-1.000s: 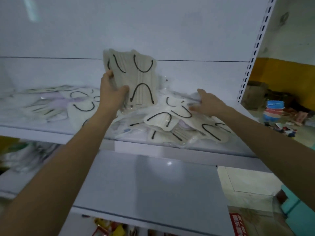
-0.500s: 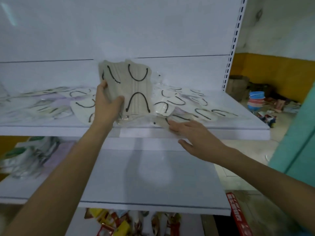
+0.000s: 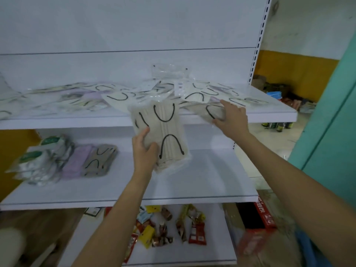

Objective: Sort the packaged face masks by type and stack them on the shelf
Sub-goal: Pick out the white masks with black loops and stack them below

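Step in hand: gathering beige packs. The left grip [image 3: 143, 149] is closed round a bundle [image 3: 167, 130] of beige packs, held upright in front of the upper shelf [image 3: 57, 120], thumb across its face. The right grip [image 3: 231, 118] pinches one more beige pack [image 3: 212, 112] at that shelf's front edge. Draw it clear of the loose pile [image 3: 192, 95] without dragging neighbours over the edge. Square it to the bundle, then lay all on the matching stack.

The middle shelf [image 3: 202, 180] carries, at its left end, a white stack [image 3: 36, 160], purple stack [image 3: 77, 160] and beige stack [image 3: 98, 158]. Snack packets [image 3: 192, 228] lie on the bottom shelf [image 3: 212, 237]. At right stand a yellow wall [image 3: 298, 74] and a teal panel [image 3: 327, 132].
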Demonstrator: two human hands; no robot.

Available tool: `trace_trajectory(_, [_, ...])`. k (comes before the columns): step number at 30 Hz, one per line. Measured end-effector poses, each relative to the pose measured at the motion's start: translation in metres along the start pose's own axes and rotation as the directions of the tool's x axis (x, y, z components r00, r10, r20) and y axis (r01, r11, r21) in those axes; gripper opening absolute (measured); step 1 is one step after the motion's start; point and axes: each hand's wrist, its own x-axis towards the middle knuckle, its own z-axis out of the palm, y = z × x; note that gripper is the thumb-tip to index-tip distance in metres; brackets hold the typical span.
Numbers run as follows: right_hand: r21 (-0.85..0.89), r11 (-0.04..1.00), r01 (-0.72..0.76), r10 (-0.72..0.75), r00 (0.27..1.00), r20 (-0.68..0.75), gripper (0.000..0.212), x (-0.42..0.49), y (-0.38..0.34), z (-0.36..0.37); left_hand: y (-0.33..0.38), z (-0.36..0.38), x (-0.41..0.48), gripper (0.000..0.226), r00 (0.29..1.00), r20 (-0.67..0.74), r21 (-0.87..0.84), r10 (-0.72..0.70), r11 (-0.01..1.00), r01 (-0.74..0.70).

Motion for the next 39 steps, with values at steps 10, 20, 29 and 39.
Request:
trace_trajectory(10, [0.575,0.815,-0.064,0.138,0.987,-0.087,0.040,-0.074,-0.033,0.005,-0.008,0.000,-0.025,0.045,0.998,0.019,-0.023,0.065,0.998,-0.064])
trace_trajectory(20, [0.884,0.371,-0.285,0.190,0.955,0.228,0.026,-0.178,-0.050,0.058,-0.028,-0.005,-0.043,0.037,0.996,0.088,-0.089,0.026,0.996,-0.018])
trace_trajectory(29, [0.565,0.806,-0.175,0.051,0.972,0.228,0.045,-0.213,-0.052,0.088,-0.065,-0.040,-0.080,0.049,0.975,0.210,-0.013,0.066,0.998,-0.065])
trace_trajectory(39, [0.580,0.688,-0.437,-0.105,0.731,0.675,0.077,-0.239,-0.101,0.160,-0.120,-0.113,-0.119,0.060,0.931,0.268,-0.146,-0.250,0.944,0.295])
